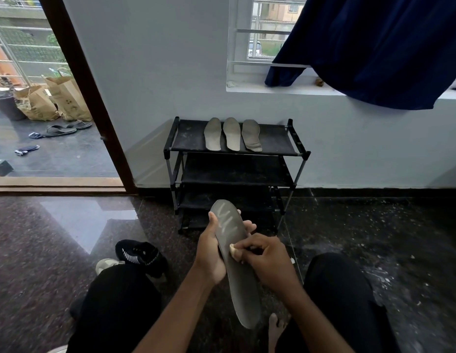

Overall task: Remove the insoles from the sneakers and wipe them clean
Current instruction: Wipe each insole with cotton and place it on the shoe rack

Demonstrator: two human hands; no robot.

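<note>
A long grey insole (240,281) is held upright-tilted in front of me, with pale wet streaks near its toe end. My left hand (211,253) grips its left edge, thumb on the face and fingers behind. My right hand (263,258) pinches a small pale wipe (233,249) against the insole's middle. Three more grey insoles (232,134) lie side by side on the top shelf of a black shoe rack (298,154). A black sneaker (141,256) sits on the floor to my left, past my knee.
The rack stands against a pale wall under a window with a dark blue cloth (369,52) hanging over it. An open doorway (43,138) at left shows sandals and paper bags outside. The dark polished floor has white specks at right. My knees flank the insole.
</note>
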